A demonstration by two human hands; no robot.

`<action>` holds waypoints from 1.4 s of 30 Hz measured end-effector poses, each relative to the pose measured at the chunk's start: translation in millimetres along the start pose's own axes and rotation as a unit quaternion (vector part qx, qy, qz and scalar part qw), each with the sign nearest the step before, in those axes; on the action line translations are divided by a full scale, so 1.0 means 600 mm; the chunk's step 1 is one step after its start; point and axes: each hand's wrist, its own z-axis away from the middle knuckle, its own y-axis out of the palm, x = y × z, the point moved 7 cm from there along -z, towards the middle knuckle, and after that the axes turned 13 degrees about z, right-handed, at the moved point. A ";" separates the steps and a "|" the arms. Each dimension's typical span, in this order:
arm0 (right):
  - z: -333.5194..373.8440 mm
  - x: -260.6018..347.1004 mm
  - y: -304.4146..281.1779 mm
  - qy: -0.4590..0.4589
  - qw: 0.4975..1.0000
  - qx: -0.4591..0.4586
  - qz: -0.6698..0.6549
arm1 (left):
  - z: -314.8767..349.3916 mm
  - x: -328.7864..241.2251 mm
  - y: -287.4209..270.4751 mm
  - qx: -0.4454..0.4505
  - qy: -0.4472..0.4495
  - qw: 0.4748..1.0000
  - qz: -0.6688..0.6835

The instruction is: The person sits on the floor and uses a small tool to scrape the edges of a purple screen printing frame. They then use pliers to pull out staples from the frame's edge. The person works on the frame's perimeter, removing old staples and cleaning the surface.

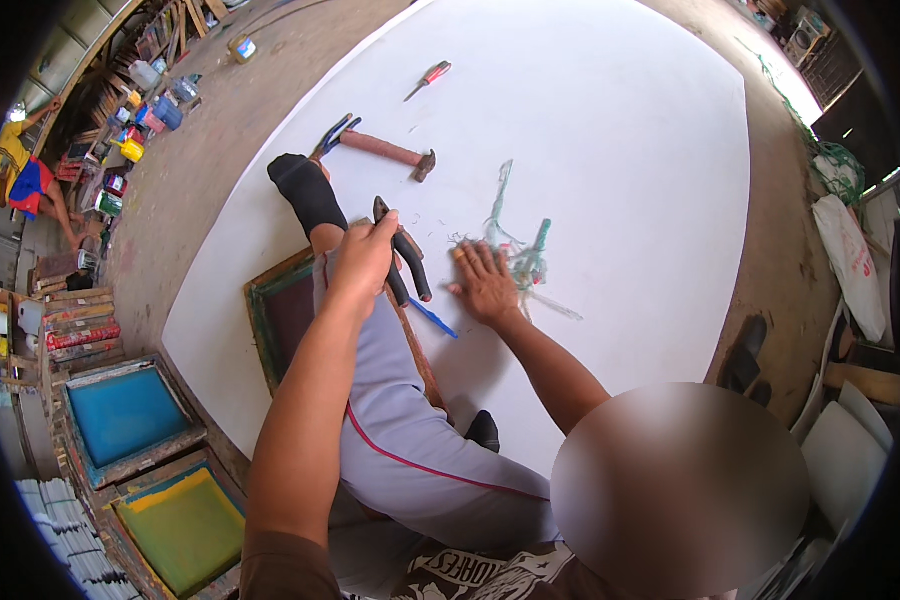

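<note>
At centre, the left hand is gripping black-handled pliers, partly hiding them. Right of it, the right hand is resting flat, fingers spread, beside green scraps on a white sheet. Pale lettering is crossing the dark shirt, bottom; a blur is covering the lower right.

The left forearm rises from seven o'clock to the left hand, curled in a grip, its thumb angled toward one. From four o'clock, the right forearm reaches to the right hand, palm down, fingers (slightly spread) pointing toward eleven.
</note>
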 end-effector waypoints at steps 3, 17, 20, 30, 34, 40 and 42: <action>-0.005 -0.030 0.008 0.060 0.995 -0.004 0.085 | -0.002 -0.006 0.011 -0.012 -0.006 1.000 0.011; -0.106 0.040 0.008 0.015 0.997 -0.054 -0.044 | -0.009 -0.008 0.002 -0.037 -0.016 0.996 0.076; -0.157 0.058 0.024 -0.041 0.999 -0.024 -0.025 | -0.020 -0.004 0.005 -0.021 -0.035 0.997 0.061; -0.135 0.020 0.027 0.118 0.993 -0.023 -0.007 | -0.015 -0.002 0.018 -0.010 -0.034 0.998 0.047; -0.107 0.048 0.035 0.044 0.998 -0.042 -0.026 | -0.023 0.001 0.018 -0.001 -0.033 0.999 0.023; -0.078 0.020 0.019 0.079 0.997 0.001 -0.012 | -0.013 -0.003 0.023 -0.007 -0.023 1.000 0.007; -0.061 -0.023 0.025 0.145 0.989 -0.027 -0.008 | -0.011 -0.003 0.024 -0.006 -0.025 1.000 0.007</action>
